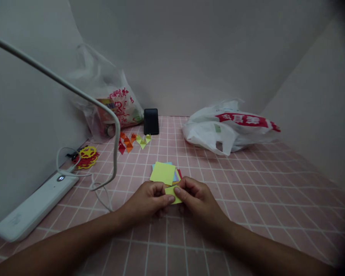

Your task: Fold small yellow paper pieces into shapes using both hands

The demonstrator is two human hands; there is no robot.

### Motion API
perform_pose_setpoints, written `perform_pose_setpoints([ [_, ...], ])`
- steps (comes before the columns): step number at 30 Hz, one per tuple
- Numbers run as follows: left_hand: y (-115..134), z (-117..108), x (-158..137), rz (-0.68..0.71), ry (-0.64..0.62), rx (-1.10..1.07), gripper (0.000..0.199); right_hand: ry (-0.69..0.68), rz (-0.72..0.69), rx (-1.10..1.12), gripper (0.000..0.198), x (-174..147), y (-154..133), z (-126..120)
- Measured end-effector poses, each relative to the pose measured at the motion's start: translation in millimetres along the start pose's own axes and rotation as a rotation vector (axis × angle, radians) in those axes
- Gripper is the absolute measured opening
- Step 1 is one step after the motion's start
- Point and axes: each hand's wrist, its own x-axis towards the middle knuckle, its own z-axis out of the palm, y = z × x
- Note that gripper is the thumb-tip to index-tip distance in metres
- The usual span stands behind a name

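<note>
Between my two hands is a small piece of yellow paper (pixel 172 191), seemingly folded. My left hand (pixel 153 198) pinches its left side, thumb on top. My right hand (pixel 194 195) grips the right side with its thumb pressed onto the paper. Just beyond my fingers lies a loose stack of square coloured paper (pixel 162 173), a yellow sheet on top with blue, purple and red edges showing beneath. Farther off to the left sit several small folded paper pieces (pixel 128 144) in red, orange and yellow.
A black phone (pixel 151 121) lies near the back wall. Plastic bags stand at back left (pixel 123 103) and back right (pixel 232 128). On the left are a white power bank (pixel 37 207), a looping white cable (pixel 116 153) and red and yellow cut-out shapes (pixel 87 158).
</note>
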Motion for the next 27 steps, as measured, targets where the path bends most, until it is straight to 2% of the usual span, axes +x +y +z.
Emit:
perform_pose_setpoints([
  [6, 2.1, -0.5, -2.3, 0.037, 0.004, 0.091, 0.031, -0.045, 0.063, 0.019, 0.028, 2.2, -2.5, -1.9],
  [10, 2.5, -4.4, -2.0, 0.055, -0.079, 0.105, 0.029, -0.072, 0.002, -0.072, 0.028, 3.6, -3.6, -3.7],
  [13, 2.3, -6.4, -1.0, 0.033, -0.126, 0.097, 0.027, -0.071, 0.011, -0.143, 0.033, 4.5, -5.1, -5.0],
  [18, 2.1, -6.4, 0.5, 0.021, 0.001, 0.095, 0.029, -0.072, 0.104, 0.016, 0.046, 8.0, -5.2, -6.8],
  [21, 2.9, -5.6, 0.7, 0.050, 0.065, 0.069, 0.033, -0.129, 0.143, 0.052, 0.042, 7.9, -3.6, -5.4],
  [24, 3.3, -4.7, 0.4, 0.076, 0.079, 0.076, 0.035, -0.166, 0.132, 0.039, 0.038, 5.9, -2.3, -3.8],
  [27, 2.6, -4.7, 0.5, 0.085, 0.066, 0.099, 0.034, -0.148, 0.075, -0.046, 0.036, 4.2, -2.9, -4.2],
])
